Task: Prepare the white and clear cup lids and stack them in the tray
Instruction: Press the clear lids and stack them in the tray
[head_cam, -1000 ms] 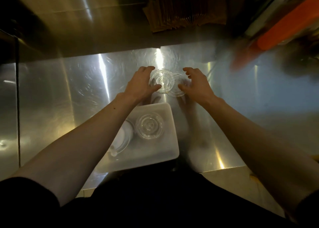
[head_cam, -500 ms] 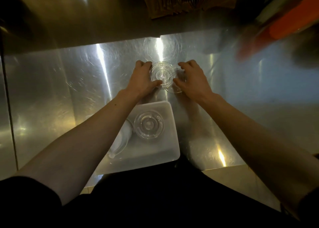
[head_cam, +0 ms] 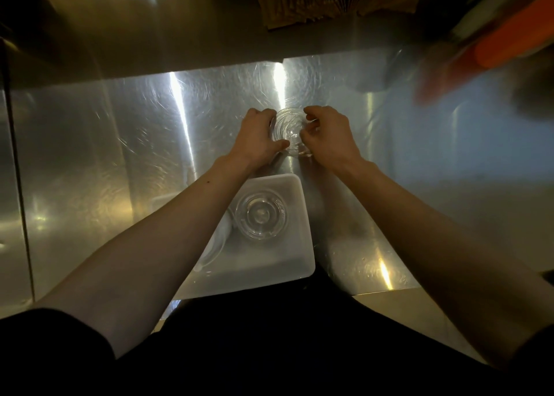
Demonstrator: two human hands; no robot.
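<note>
A small stack of clear cup lids sits on the steel counter beyond the tray. My left hand grips its left side and my right hand pinches its right side. Nearer to me lies a white plastic tray. Inside it rests a stack of clear lids, with white lids to their left, partly hidden by my left forearm.
The steel counter spreads wide to the left and right. A raised steel ledge runs along the back, with brown paper items on it. An orange object is blurred at the upper right. The counter's front edge is near my body.
Both hands have closed in on the clear lids, bringing the loose lids together into one tighter pile between them. The tray's contents have not moved.
</note>
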